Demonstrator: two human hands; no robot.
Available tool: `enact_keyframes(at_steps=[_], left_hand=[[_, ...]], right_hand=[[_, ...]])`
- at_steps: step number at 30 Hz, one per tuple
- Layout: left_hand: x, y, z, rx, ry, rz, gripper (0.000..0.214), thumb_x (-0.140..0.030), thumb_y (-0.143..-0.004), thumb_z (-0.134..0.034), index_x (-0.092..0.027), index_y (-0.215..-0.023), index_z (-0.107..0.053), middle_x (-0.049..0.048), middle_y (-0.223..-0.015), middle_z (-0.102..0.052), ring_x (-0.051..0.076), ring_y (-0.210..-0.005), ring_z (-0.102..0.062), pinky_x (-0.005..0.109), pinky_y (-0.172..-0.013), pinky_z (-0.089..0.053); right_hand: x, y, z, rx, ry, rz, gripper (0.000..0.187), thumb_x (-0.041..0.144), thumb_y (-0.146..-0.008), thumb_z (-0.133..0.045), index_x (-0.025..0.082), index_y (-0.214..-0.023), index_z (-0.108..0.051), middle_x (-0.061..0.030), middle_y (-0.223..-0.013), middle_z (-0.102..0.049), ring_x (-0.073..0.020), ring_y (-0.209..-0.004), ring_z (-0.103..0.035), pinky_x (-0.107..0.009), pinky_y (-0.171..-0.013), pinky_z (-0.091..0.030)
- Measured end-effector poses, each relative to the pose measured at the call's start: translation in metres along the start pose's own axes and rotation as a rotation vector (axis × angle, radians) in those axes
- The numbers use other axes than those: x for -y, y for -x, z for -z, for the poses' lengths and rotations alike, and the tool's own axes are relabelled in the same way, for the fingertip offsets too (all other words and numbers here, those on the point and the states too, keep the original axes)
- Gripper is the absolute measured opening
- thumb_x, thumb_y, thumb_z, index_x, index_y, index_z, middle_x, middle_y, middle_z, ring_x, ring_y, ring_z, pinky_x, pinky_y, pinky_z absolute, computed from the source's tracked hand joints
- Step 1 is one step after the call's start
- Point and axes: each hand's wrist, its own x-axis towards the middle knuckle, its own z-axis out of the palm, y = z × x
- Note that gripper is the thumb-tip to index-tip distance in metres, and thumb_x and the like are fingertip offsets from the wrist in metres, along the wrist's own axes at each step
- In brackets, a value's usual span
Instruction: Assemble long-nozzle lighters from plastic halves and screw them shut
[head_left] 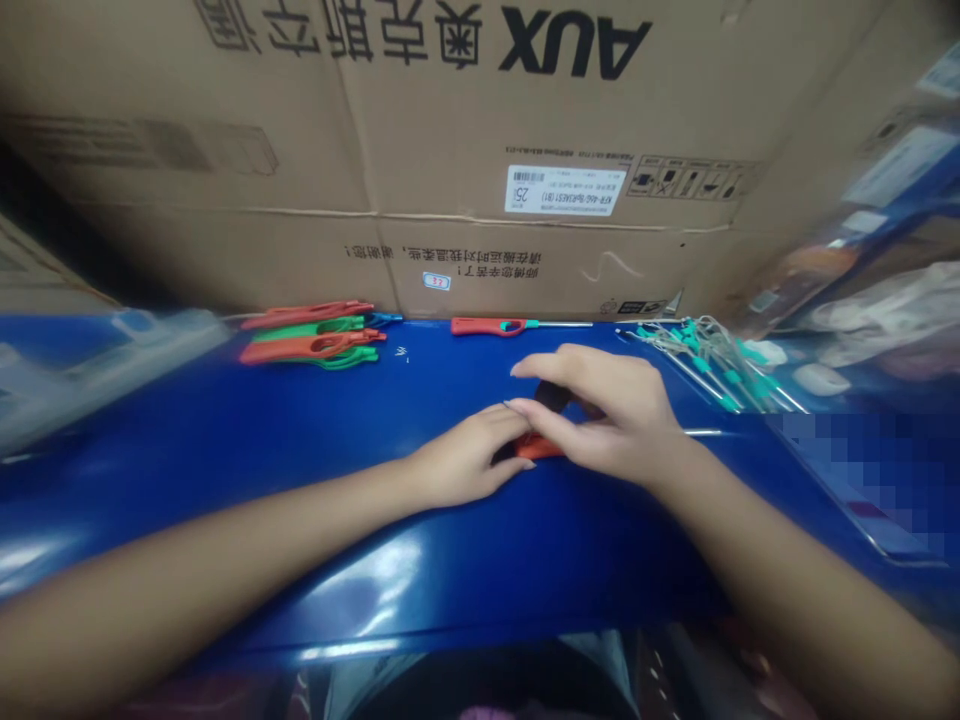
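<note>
An orange gas lighter [541, 447] lies low over the blue table under both hands, and a thin metal rod [703, 432] shows to the right of my right hand. My left hand [469, 458] is closed around the lighter's left end, thumb in front. Above the lighter my right hand [611, 415] is curled, its thumb reaching across to the left fingers. A small dark piece [553, 396] shows between the right thumb and forefinger; its kind is hidden. Behind the hands, another orange lighter [487, 326] with a turquoise part and metal rod lies at the table's back.
Orange and green lighter shells [315, 340] are piled at back left. Metal rods with turquoise parts and wires [716, 365] lie at back right. A large cardboard box [420, 160] stands behind the blue table [315, 430]. A translucent plastic item [112, 370] is at left.
</note>
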Motion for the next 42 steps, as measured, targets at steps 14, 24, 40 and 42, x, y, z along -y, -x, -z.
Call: enact_keyframes(at_steps=[14, 24, 40, 42], left_hand=[[-0.006, -0.001, 0.004, 0.020, -0.017, 0.059, 0.033, -0.022, -0.093, -0.068, -0.018, -0.125, -0.062, 0.0101, -0.119, -0.070, 0.026, -0.112, -0.064, 0.043, -0.100, -0.051], [-0.007, -0.001, 0.005, 0.036, -0.005, 0.061, 0.035, -0.023, -0.095, -0.066, -0.020, -0.129, -0.061, 0.0102, -0.122, -0.070, 0.026, -0.113, -0.064, 0.043, -0.101, -0.051], [-0.003, 0.001, 0.000, -0.020, -0.054, 0.042, 0.017, -0.025, -0.096, -0.063, -0.016, -0.110, -0.063, 0.0102, -0.109, -0.069, 0.025, -0.102, -0.066, 0.041, -0.091, -0.055], [-0.003, 0.001, -0.001, -0.028, -0.044, 0.018, 0.017, -0.025, -0.097, -0.062, -0.017, -0.112, -0.063, 0.0102, -0.110, -0.069, 0.025, -0.103, -0.066, 0.041, -0.091, -0.055]], right_hand=[[-0.013, -0.003, 0.011, 0.071, -0.142, -0.156, 0.024, 0.030, -0.095, -0.066, 0.020, -0.116, -0.070, -0.0035, -0.098, -0.077, -0.0135, -0.071, -0.069, -0.026, -0.071, -0.055], [-0.012, -0.003, 0.020, 0.212, -0.151, -0.103, 0.042, 0.023, -0.102, -0.047, 0.023, -0.143, -0.054, -0.0063, -0.127, -0.072, -0.0172, -0.100, -0.072, -0.031, -0.090, -0.056], [0.001, -0.002, 0.018, 0.261, -0.280, -0.026, 0.046, 0.013, -0.094, -0.049, 0.021, -0.140, -0.054, -0.0063, -0.120, -0.072, -0.0174, -0.105, -0.069, -0.030, -0.089, -0.055], [0.002, -0.002, 0.018, 0.267, -0.234, -0.031, 0.046, 0.013, -0.093, -0.050, 0.020, -0.138, -0.054, -0.0072, -0.118, -0.073, -0.0182, -0.101, -0.070, -0.030, -0.084, -0.055]])
